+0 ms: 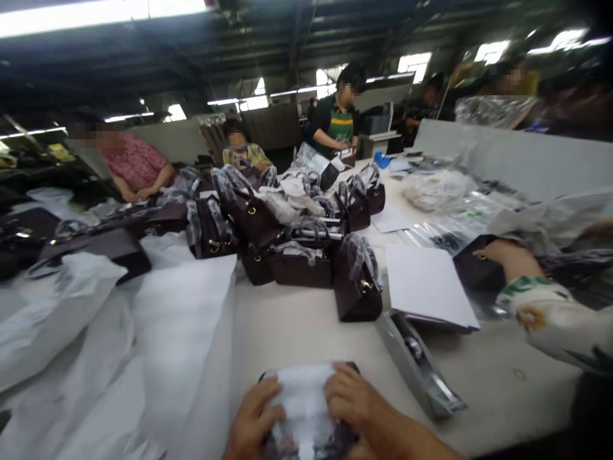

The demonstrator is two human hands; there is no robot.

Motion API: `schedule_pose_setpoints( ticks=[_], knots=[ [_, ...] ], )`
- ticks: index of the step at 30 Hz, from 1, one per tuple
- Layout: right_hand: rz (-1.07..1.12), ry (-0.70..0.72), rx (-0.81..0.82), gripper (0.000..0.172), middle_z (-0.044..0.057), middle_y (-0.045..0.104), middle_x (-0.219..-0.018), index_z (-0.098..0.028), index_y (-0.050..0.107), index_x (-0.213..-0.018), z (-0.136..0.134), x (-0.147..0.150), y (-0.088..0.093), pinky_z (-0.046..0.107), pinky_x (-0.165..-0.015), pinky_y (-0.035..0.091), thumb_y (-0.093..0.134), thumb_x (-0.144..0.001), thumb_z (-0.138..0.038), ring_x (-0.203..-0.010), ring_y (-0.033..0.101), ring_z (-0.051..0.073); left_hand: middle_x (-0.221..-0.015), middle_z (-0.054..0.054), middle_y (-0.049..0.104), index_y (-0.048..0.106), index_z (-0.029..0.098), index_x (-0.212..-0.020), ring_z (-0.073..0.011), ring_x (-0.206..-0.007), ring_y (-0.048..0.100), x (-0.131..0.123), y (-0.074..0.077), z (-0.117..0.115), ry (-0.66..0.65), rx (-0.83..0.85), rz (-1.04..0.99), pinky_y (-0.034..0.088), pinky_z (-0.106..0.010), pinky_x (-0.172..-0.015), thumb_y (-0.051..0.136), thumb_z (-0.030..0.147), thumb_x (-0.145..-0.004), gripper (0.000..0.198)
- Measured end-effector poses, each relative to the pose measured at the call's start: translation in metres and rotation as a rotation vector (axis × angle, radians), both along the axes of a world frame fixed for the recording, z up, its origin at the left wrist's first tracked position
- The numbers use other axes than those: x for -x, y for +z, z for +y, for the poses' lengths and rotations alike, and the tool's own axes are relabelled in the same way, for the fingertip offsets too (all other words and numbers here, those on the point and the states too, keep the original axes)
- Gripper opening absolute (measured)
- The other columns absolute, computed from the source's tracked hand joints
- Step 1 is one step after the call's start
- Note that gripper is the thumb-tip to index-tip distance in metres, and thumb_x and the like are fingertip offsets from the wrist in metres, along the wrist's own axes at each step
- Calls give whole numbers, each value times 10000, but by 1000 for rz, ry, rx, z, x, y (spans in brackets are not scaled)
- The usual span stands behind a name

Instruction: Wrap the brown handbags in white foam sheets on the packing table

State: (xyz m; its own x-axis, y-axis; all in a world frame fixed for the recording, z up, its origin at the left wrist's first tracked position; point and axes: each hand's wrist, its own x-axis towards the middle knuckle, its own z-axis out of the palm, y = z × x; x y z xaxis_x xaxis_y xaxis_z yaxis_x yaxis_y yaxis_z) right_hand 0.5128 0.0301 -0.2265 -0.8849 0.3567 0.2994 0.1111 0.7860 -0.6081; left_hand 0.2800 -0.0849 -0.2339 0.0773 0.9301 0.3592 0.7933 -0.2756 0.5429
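At the bottom centre, both my hands press on a dark handbag wrapped in white tissue paper (304, 399) that lies on the white table (297, 326). My left hand (251, 421) grips its left side with curled fingers. My right hand (357, 409) clasps its right side, fingers bent over the wrap. Several dark brown handbags (357, 281) with plastic-wrapped handles stand in a cluster beyond it.
A metal tape dispenser (419, 364) lies to the right, next to a stack of white sheets (426, 284). White foam sheets (158, 345) cover the left. A co-worker's hand (507, 259) in a floral sleeve holds a dark bag at right. Other people work at the far end.
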Motion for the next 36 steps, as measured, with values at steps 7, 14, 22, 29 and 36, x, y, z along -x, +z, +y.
schedule_pose_setpoints(
  ticks=[7, 14, 22, 29, 36],
  knots=[
    [-108, -256, 121, 1186, 166, 85, -1472, -163, -4, -1433, 5, -57, -19, 502, -1077, 189, 614, -581, -709, -1344, 125, 333, -1426, -192, 267, 137, 211, -1396, -377, -1301, 257, 15, -1, -17, 30, 267, 141, 243, -613, -1022, 651, 625, -612, 1025],
    [-74, -314, 292, 1227, 134, 15, -1484, -197, -53, -1427, -16, -55, -48, 499, -1087, 163, 689, -559, -647, -1352, 74, 327, -1492, -140, 52, 27, 228, -1412, -348, -1352, 79, 6, -7, -25, 263, 463, -204, 157, -537, -1083, 778, 441, -553, 1161],
    [22, -479, 608, 866, 114, 403, -1323, -199, 345, -1312, 6, -29, -62, 419, -1001, 364, 751, -573, -397, -1201, 408, 293, -1349, -81, 429, 273, 243, -1365, -262, -1191, 446, 0, 4, 7, 423, 608, -650, 349, -362, -1022, 794, 343, -548, 974],
    [92, -445, 686, 843, 118, 449, -1287, -202, 333, -1310, 35, -20, -57, 428, -987, 361, 695, -620, -525, -1176, 435, 298, -1362, -180, 393, 169, 152, -1397, -289, -1256, 369, 9, -4, 38, 476, 482, -752, 289, -387, -1046, 774, 474, -539, 1098],
    [237, -438, 791, 983, 155, 308, -1400, -199, 226, -1382, 27, -22, -89, 461, -1022, 317, 561, -626, -731, -1273, 321, 320, -1402, -143, 346, 204, 186, -1386, -259, -1291, 319, 12, -29, 34, 578, 442, -1003, 226, -376, -1082, 658, 574, -651, 947]
  ],
)
